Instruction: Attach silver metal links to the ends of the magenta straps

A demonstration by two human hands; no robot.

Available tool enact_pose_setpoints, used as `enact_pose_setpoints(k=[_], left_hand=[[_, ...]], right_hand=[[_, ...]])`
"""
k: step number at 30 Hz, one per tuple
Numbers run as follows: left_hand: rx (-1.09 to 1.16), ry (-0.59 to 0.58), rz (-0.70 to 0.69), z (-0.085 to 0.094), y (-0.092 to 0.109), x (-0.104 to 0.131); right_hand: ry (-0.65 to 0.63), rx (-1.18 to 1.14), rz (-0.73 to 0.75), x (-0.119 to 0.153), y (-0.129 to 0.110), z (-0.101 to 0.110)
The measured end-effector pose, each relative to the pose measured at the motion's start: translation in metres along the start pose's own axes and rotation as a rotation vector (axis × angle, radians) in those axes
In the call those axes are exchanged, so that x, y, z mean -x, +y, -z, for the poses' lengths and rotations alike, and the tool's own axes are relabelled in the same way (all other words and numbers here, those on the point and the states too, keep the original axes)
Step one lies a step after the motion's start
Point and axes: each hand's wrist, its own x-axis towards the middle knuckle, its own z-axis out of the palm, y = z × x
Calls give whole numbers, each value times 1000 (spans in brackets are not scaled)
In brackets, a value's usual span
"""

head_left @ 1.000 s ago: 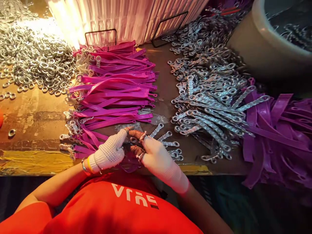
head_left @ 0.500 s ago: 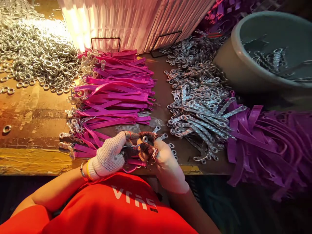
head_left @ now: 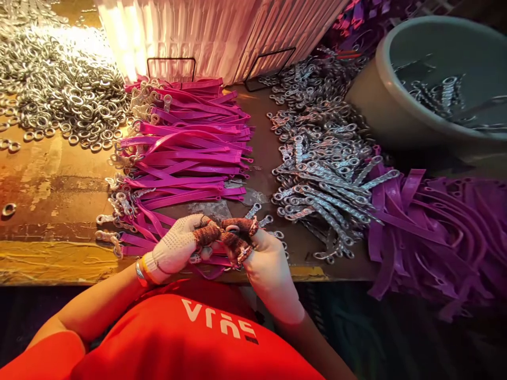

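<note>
My left hand [head_left: 180, 244], in a white dotted glove with dark brown fingertips, is closed in front of me, its fingertips meeting those of my right hand. My right hand [head_left: 265, 258], gloved the same way, pinches a small metal ring [head_left: 233, 228] between thumb and forefinger. Under both hands a magenta strap [head_left: 212, 273] curves near the table edge. What sits inside my left fingers is mostly hidden; a bit of metal shows beneath them. Just beyond lie rows of magenta straps [head_left: 190, 158] with metal links at their left ends.
Loose metal rings [head_left: 83, 100] are heaped at the back left. Twisted metal links [head_left: 320, 179] pile up on the right, beside purple straps [head_left: 435, 232] hanging over the edge. A grey bucket [head_left: 368, 100] holds more links. A ribbed translucent panel [head_left: 190, 37] stands at the back.
My hands have come closer together and turned, fingertips now meeting. The ring has shifted down slightly and lies flatter between my right fingers. The metal piece seen between the hands is now covered.
</note>
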Motion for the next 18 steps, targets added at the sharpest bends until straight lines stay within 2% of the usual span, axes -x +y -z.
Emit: enact_pose_setpoints(k=[2,4,6,7,9,12,15,18], left_hand=[[52,-48,44,0,0,0],[74,-108,114,0,0,0],[51,-146,150,-1,0,0],[19,-139,153,-2,0,-1],[-100,-59,131,-4,1,0],[-385,82,33,-5,5,1],[-598,48,-86,-4,7,2],[-586,-8,-39,-6,5,2]], right_hand=[[-65,212,179,-1,0,9],[-191,411,363,-4,-2,17],[-328,555,485,-7,-3,23],[-356,613,523,-8,-3,24],[-322,723,559,-8,0,26],[-253,897,522,-6,1,28],[-256,1052,499,-4,-5,29],[-228,1134,540,-2,-13,25]])
